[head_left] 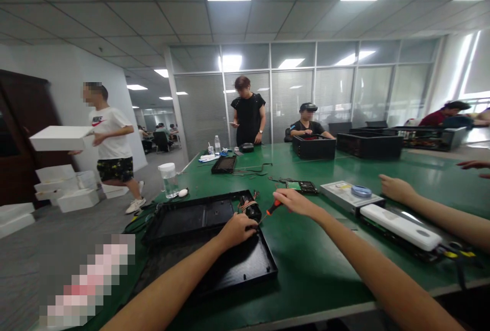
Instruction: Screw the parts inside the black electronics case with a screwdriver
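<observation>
In my right hand [293,201] is a screwdriver [273,207] with a red and black handle, its thin shaft slanting down to the left. My left hand [239,230] is at the shaft's lower end, fingers pinched together over the edge of an open black case [245,264]; what they hold is hidden. Just beyond those fingers, a dark part [252,209] with a bundle of coloured wires [247,201] sits at the case's corner. The case has two shallow black sections lying on the green table [306,264].
A metal drive [340,196] bearing a blue tape roll [361,192], a white long device [401,226] and a co-worker's hand [396,188] are to the right. A lidded water jar [169,183] stands left. Black boxes [314,148] lie farther back. A person [113,137] carries a white box.
</observation>
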The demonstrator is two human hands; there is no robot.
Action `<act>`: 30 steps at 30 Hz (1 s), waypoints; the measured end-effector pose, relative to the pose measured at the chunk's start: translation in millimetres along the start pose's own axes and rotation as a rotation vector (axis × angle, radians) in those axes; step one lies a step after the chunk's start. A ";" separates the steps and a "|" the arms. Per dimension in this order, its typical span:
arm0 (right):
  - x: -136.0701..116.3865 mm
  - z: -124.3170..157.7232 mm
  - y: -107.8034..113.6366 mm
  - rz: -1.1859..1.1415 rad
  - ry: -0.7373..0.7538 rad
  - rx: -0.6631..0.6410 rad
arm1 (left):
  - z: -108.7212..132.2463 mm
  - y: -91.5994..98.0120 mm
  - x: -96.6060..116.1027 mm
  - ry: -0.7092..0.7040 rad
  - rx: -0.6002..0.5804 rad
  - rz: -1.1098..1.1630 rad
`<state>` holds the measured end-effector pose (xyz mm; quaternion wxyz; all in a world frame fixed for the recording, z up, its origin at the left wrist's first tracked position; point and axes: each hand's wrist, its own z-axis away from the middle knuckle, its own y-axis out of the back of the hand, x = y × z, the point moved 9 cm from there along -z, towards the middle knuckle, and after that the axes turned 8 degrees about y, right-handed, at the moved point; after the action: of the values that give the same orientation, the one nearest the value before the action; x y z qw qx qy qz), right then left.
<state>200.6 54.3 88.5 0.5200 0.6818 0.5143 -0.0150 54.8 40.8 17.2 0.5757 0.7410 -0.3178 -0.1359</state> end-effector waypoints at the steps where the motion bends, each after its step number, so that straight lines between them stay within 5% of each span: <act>1: 24.5 3.7 2.0 -0.225 -0.090 0.082 | 0.8 0.3 0.6 -0.004 -0.014 -0.004; 6: 99.3 22.6 -6.4 -1.027 -0.314 0.533 | 1.5 1.1 8.2 -0.064 -0.012 0.009; 12: 98.8 22.7 -46.5 -1.285 -0.407 0.571 | -4.4 1.9 4.4 -0.039 0.043 0.096; 16: 91.1 18.6 -49.5 -1.426 -0.383 0.554 | 1.1 -4.0 14.4 -0.180 -0.050 0.083; 21: 83.3 16.1 -32.0 -1.340 -0.300 0.585 | 12.4 -2.5 30.9 -0.301 -0.076 0.012; 25: 57.1 12.2 -29.1 -1.101 -0.155 0.472 | 17.4 13.8 43.7 -0.379 -0.045 -0.100; 30: -21.8 17.3 -35.4 -0.579 0.058 0.219 | 6.5 61.8 -1.5 -0.099 -0.056 -0.233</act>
<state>173.8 24.4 68.1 0.4024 0.5590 0.6973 -0.1984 30.5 28.4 73.0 0.5600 0.7490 -0.2538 -0.2469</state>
